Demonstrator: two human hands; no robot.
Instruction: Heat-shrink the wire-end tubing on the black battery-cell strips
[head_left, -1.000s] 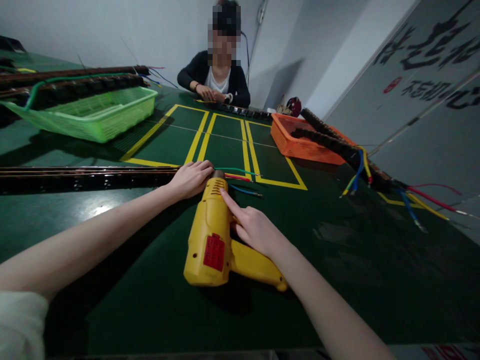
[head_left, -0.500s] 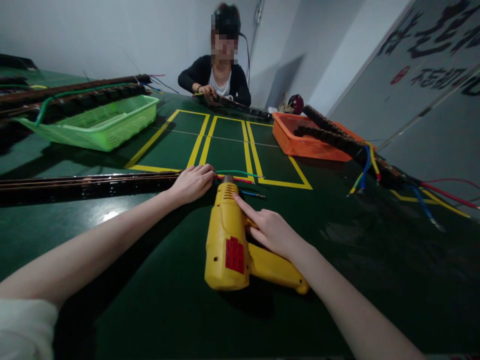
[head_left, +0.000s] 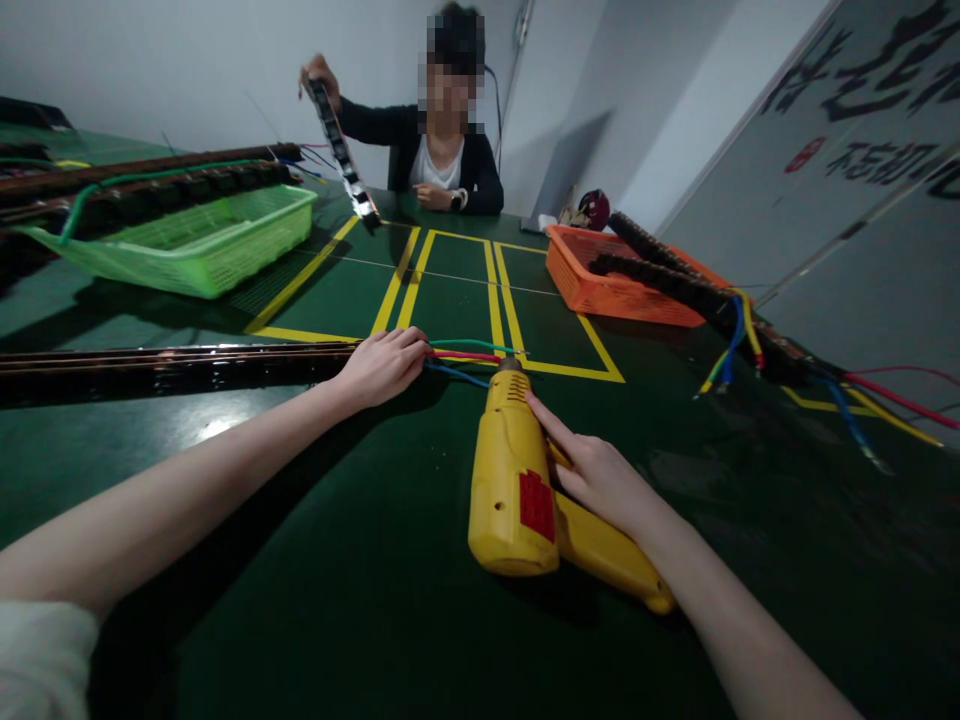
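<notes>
Closed over the right end of a long dark strip assembly is my left hand. Out past its fingers run a green wire, a red wire and a blue wire. My right hand grips a yellow heat gun with a red label, its index finger stretched along the body. The gun's nozzle points away from me at the wire ends and hides part of them. Whether it touches the wires I cannot tell.
A green basket at the left has dark strips lying across it. The orange basket at the right holds strips with coloured wires. Yellow tape marks the green table. Opposite, a co-worker holds up a dark strip.
The heat gun in my right hand has moved right, along the wires towards their ends. My left hand stays put. The co-worker has raised one end of a strip off the table.
</notes>
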